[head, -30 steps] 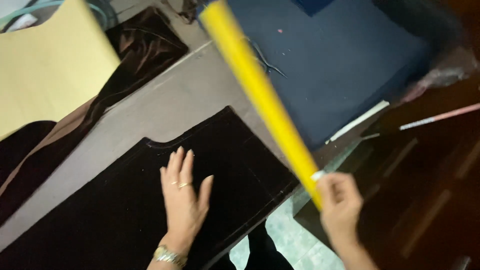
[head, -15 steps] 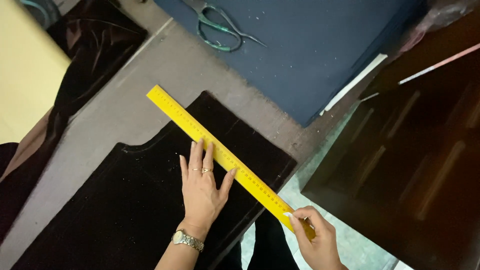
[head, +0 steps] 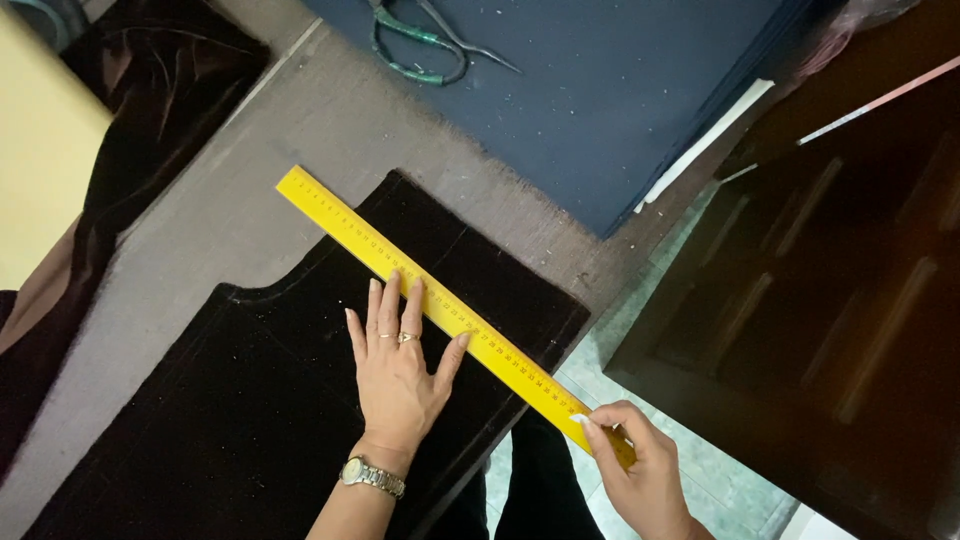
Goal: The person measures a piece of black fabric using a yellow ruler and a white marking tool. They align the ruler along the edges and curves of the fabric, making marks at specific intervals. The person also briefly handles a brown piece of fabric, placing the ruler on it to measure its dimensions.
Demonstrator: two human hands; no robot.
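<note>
Left hand [head: 397, 375] lying open, flat on black fabric [head: 250, 400], fingertips touching yellow ruler [head: 450, 315]. Right hand [head: 640, 470] pinching ruler's near end. Ruler lying diagonally across fabric on grey table [head: 300, 120].

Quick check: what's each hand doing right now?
Left hand: open, flat on the black velvet fabric piece, fingertips against the long yellow ruler.
Right hand: closed, pinching the ruler's near end.

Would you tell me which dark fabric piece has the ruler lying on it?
The black cut piece under the left hand; the brownish one lies apart, top left.
</note>
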